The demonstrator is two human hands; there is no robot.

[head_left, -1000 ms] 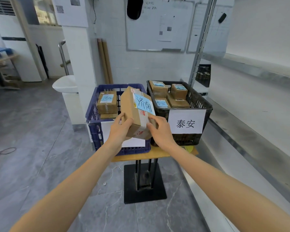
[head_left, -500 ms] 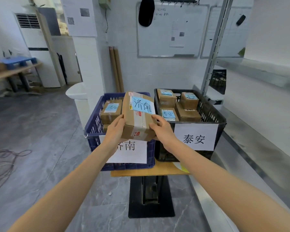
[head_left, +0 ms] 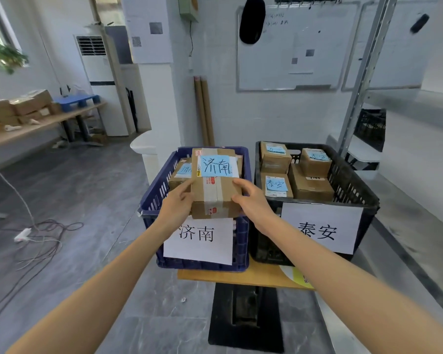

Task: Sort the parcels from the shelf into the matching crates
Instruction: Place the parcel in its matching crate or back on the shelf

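Note:
A brown cardboard parcel [head_left: 215,198] with a blue note reading 济南 lies flat over the blue crate [head_left: 151,200], whose paper sign also reads 济南. My left hand [head_left: 175,206] grips its left side and my right hand [head_left: 251,200] grips its right side. Another parcel [head_left: 180,172] with a blue note lies in the blue crate behind it. To the right stands the black crate [head_left: 353,195], signed 泰安, holding several labelled parcels [head_left: 275,186].
Both crates sit on a small wooden table [head_left: 243,278] with a black base. A metal shelf upright [head_left: 361,75] and shelf boards run along the right. Cables [head_left: 36,238] lie on the floor at left. A far-left bench [head_left: 36,123] holds more boxes.
The parcel was tilted on edge in front of the crates; it has turned flat and moved forward over the blue crate. I have stepped closer to the crates.

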